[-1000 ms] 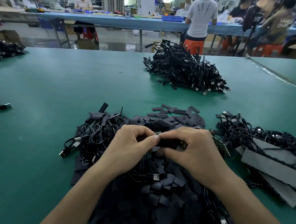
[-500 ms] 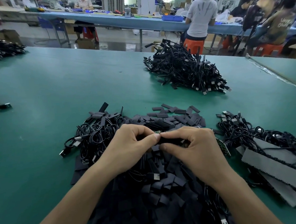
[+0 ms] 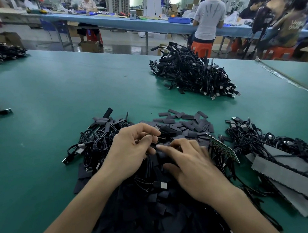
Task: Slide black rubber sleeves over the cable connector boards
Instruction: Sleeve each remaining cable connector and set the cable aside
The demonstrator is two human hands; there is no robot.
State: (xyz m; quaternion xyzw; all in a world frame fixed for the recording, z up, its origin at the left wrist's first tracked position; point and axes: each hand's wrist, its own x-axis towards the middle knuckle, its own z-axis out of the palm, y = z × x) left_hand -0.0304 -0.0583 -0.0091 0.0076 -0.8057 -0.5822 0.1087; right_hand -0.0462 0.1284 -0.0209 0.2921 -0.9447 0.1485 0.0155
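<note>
The right hand [image 3: 192, 160] let go of the connector board [image 3: 157, 129] and went down onto the sleeve pile [image 3: 155, 206], fingers straightened, leaving the board in the left hand [image 3: 131, 150] only.

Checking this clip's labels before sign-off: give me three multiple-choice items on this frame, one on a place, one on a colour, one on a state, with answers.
1. Where does the circuit-board strip lie?
A) just right of the right hand
B) on the far heap of cables
C) on the floor

2. What colour is the table?
A) white
B) green
C) brown

3. What is the left hand doing?
A) lying flat on the table
B) hanging empty
C) pinching a small connector

Answers: 1 A, the strip lies close beside that hand's outer edge; 2 B, green surface shows all around; 3 C, its thumb and fingers curl round the connector.
</note>
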